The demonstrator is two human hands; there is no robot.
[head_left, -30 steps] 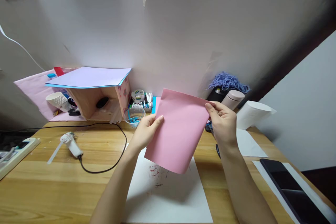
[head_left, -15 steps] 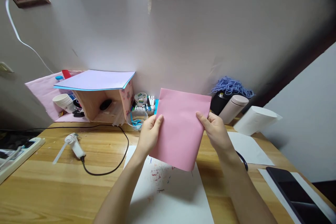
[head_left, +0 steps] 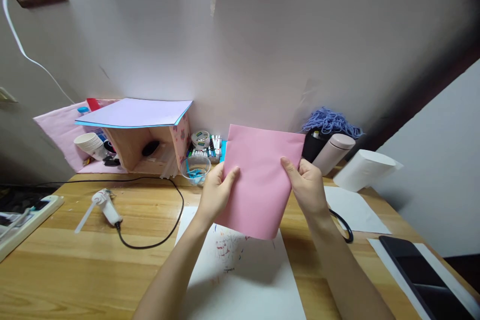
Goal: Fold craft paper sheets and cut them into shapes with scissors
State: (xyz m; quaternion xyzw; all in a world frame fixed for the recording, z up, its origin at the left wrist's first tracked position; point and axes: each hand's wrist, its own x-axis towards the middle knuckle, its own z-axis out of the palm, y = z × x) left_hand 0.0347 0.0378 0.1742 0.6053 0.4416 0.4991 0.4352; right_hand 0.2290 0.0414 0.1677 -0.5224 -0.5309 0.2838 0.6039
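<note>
A sheet of pink paper [head_left: 258, 185] is held up in front of me, slightly bowed, above the table. My left hand [head_left: 216, 192] grips its left edge, the thumb lying on the front face. On the right edge, my right hand [head_left: 307, 185] pinches the sheet in the same way, thumb in front and fingers behind. Below the pink sheet lies a large white paper [head_left: 243, 280] with red, blue and orange marks on it. The fingers behind the pink sheet are mostly hidden.
A cardboard box [head_left: 131, 150] topped with lilac paper [head_left: 138, 111] stands at the back left, near a clear plastic cup [head_left: 196, 172]. A white corded tool [head_left: 108, 207] lies left. At right are a tumbler [head_left: 333, 153], a paper roll [head_left: 363, 170] and a phone [head_left: 420, 270].
The pink paper tilts slightly, its lower edge rising a little. Both thumbs have shifted slightly on its face. The whole view has moved a little.
</note>
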